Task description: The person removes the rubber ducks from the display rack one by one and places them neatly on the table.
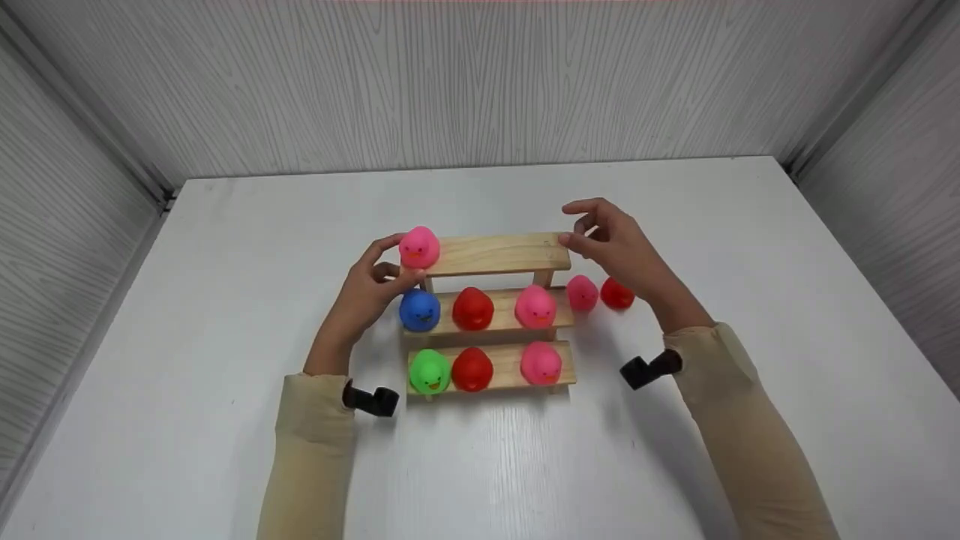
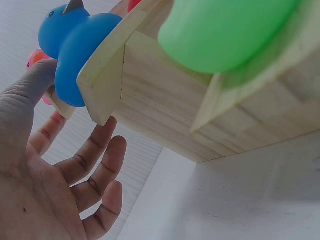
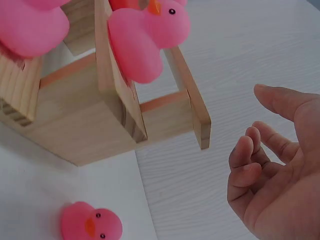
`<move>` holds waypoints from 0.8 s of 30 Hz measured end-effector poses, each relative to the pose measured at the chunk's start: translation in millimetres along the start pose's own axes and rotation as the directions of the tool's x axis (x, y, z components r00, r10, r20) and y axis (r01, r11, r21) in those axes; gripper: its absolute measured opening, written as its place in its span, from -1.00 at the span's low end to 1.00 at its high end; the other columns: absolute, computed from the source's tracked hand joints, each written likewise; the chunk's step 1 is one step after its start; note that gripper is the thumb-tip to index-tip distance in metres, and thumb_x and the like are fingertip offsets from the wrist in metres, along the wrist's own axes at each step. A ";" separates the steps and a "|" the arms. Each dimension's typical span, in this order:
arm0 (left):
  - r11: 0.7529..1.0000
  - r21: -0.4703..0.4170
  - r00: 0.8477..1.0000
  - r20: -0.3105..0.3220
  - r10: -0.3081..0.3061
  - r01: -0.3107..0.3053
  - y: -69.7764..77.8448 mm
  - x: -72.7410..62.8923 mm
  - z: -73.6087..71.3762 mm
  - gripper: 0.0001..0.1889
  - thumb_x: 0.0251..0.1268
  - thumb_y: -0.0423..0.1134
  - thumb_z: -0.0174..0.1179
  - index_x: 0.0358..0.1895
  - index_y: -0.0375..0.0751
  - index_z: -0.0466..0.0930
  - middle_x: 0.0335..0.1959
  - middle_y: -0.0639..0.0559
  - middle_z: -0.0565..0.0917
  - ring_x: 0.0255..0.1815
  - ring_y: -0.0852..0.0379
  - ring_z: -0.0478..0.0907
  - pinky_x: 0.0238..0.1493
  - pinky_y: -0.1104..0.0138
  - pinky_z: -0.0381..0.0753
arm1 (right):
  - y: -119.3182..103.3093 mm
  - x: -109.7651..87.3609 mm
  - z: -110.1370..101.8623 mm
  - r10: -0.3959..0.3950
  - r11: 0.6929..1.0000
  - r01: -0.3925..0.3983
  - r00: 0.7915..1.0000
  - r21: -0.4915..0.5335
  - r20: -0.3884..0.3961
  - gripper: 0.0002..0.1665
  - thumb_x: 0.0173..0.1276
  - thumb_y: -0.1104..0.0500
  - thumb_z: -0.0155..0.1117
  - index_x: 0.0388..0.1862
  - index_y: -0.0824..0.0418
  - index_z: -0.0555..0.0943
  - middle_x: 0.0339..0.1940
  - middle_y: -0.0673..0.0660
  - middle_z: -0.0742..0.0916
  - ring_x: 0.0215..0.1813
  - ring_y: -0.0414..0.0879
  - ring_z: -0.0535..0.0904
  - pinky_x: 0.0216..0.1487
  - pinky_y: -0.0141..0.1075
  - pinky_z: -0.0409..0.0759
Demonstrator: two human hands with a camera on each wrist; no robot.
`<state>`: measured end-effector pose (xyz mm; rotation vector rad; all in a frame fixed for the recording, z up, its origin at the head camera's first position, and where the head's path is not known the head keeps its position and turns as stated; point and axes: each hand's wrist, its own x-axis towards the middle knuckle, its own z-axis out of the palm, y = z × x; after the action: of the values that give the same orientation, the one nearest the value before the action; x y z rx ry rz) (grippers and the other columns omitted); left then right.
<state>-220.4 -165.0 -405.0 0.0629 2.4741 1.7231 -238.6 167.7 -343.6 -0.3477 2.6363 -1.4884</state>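
Note:
A three-tier wooden display stand (image 1: 499,255) bears rubber ducks. My left hand (image 1: 369,289) grips the left end of its top board, thumb at the front edge and index finger behind, beside a pink duck (image 1: 419,247). The middle board carries a blue duck (image 1: 420,310), a red duck (image 1: 473,308) and a pink duck (image 1: 535,307). On the lowest board sit a green duck (image 1: 430,371), a red duck (image 1: 472,369) and a pink duck (image 1: 541,363). My right hand (image 3: 280,170) is beside the top board's right end, holding nothing, its thumb apart from its bent fingers.
On the white table (image 1: 480,465), right of the stand, lie another pink duck (image 1: 582,293) and another red duck (image 1: 617,293), the latter partly covered by my right hand in the head view. Pale wood-grain panels (image 1: 480,82) enclose the table's back and sides.

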 end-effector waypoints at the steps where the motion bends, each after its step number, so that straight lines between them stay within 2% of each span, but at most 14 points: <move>1: 1.000 -0.001 1.000 -0.001 0.002 -0.002 -0.5 -0.5 -0.5 -0.29 0.24 0.02 0.27 0.43 0.10 0.21 -0.13 -0.14 0.57 -0.03 0.03 0.47 0.09 0.13 0.43 | -3.1 0.8 3.7 -0.008 1.000 0.008 1.000 0.016 0.008 -0.48 0.38 0.03 0.24 0.27 0.14 0.42 -0.21 0.04 0.52 -0.26 -0.10 0.45 -0.17 -0.37 0.46; 9: 1.000 -0.007 1.000 0.002 -0.014 0.014 -0.8 -2.5 -5.9 -0.27 0.21 0.05 0.29 0.43 0.12 0.19 -0.12 -0.15 0.56 0.00 0.01 0.46 0.14 0.07 0.43 | -23.3 6.0 31.3 -0.031 0.997 0.026 0.997 0.073 0.066 -0.47 0.36 0.04 0.27 0.26 0.07 0.41 -0.20 0.04 0.52 -0.22 -0.08 0.45 -0.23 -0.36 0.48; 12: 1.000 -0.007 1.000 0.004 -0.013 0.013 -1.3 -2.2 -7.3 -0.27 0.22 0.05 0.28 0.43 0.12 0.19 -0.11 -0.15 0.55 0.01 0.01 0.45 0.16 0.02 0.42 | -30.6 7.8 40.0 -0.069 0.995 0.061 0.993 0.084 0.096 -0.48 0.36 0.08 0.26 0.26 0.10 0.40 -0.22 0.04 0.53 -0.24 -0.08 0.46 -0.22 -0.34 0.47; 19: 1.000 0.001 1.000 0.006 0.007 -0.007 -0.9 -1.8 -10.7 -0.28 0.23 0.02 0.29 0.43 0.10 0.20 -0.10 -0.16 0.57 0.02 0.01 0.47 0.10 0.16 0.44 | -48.9 13.2 59.6 -0.122 0.990 0.108 0.980 0.093 0.156 -0.48 0.34 0.12 0.27 0.26 0.12 0.42 -0.22 0.05 0.52 -0.26 -0.08 0.45 -0.26 -0.36 0.45; 24: 1.000 0.020 1.000 0.010 0.006 -0.006 -1.2 -0.7 -12.8 -0.27 0.22 0.07 0.28 0.44 0.11 0.19 -0.06 -0.18 0.57 0.04 0.00 0.47 0.12 0.14 0.44 | -57.9 18.6 73.6 -0.122 0.991 0.106 0.972 0.087 0.203 -0.47 0.34 0.09 0.28 0.25 0.11 0.42 -0.20 0.07 0.51 -0.26 -0.09 0.45 -0.24 -0.37 0.47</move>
<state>-221.3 -177.4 -401.7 0.0802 2.4868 1.6969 -233.7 73.0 -331.8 -0.6213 2.4277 -1.4883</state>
